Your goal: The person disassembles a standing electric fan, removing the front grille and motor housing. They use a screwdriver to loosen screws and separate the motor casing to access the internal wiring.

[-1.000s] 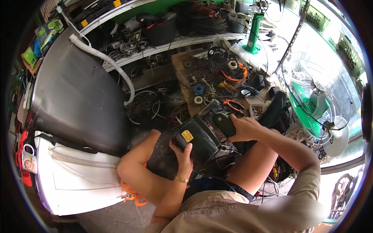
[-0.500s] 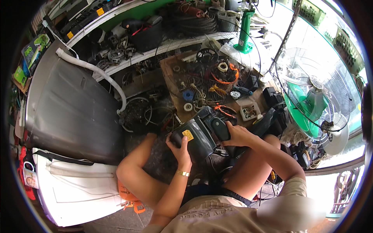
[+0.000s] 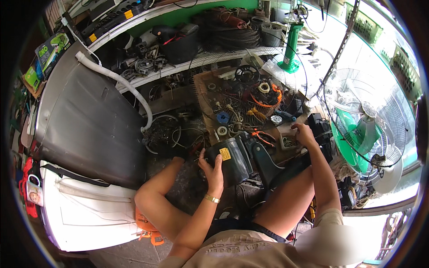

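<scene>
- Head view, work state: the motor housing (image 3: pixel 238 169) is in 1 piece, with its yellow label (image 3: pixel 225 153) facing up and its bare shaft (image 3: pixel 217 136) projecting from the far left end. No blade is fitted to the shaft.
- Work state, judged: handling of the unit is partway along. A dark green bracket (image 3: pixel 264 161) lies against the right end of the housing; whether it is fastened cannot be confirmed. What is left to do is not shown.
- Position of unit: in front of the body, between the 2 knees, near side of the board (image 3: pixel 204 91).
- Left hand (image 3: pixel 212 175): closed around the left end of the housing, thumb on the near side beside the label, fingers wrapped along the end.
- Right hand (image 3: pixel 305 136): off the housing, fingers bent, at the parts tray (image 3: pixel 282 143). The fingertips are small in view, so contact or a pinched part cannot be told.
- Adjacent items: orange-handled pliers (image 3: pixel 263 137) beside the bracket, left of the tray; blue-handled tool (image 3: pixel 287 116) beyond the right hand.
</scene>
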### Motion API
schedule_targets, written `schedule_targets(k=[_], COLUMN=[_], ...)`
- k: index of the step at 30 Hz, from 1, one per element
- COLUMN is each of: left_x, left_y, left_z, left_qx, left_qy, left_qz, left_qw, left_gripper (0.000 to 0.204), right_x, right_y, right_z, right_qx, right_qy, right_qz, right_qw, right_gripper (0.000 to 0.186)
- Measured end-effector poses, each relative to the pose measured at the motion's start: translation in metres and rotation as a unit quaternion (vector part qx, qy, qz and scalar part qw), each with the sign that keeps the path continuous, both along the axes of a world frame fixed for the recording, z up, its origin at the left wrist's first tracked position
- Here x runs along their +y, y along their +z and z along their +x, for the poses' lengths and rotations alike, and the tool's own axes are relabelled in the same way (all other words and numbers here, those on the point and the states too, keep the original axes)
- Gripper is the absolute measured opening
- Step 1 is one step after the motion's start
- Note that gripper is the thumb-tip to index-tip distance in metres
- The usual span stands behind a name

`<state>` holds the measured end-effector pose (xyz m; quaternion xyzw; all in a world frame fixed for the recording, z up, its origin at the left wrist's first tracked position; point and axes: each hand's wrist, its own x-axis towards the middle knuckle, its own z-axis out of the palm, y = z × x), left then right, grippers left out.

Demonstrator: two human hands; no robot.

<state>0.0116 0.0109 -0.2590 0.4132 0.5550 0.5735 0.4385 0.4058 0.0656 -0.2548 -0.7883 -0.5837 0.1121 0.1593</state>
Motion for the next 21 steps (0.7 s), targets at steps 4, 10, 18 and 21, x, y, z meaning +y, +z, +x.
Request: schedule_targets(k=[4,10,18,21], left_x=[-0.002,-0.040,-0.094,-0.093], left_y=[-0.009,0.065,0.083,0.095], left_z=[-0.010,0.003,0.054,0.036], left_qx=[0.056,0.238,-0.323,-0.352], left_qy=[0.019,-0.020,-0.410,-0.393], left_qz=[0.031,0.296,-0.042,-0.072], left_qw=[0.998,0.925,0.852,0.846], left_gripper=[0.074,0.053,0.095,0.091], right_x=[0.004,-0.066,-0.134,-0.135], right_y=[0.033,0.115,0.188,0.166], right_z=[-0.005,0.000,-0.166,-0.183], right_qx=[-0.027,-0.064,0.126,0.297], right_qy=[-0.002,-0.014,0.155,0.153], right_qz=[0.031,0.003,0.108,0.116], right_qw=[0.999,0.998,0.974,0.935], right_gripper=[0.025,0.027,0.034,0.051])
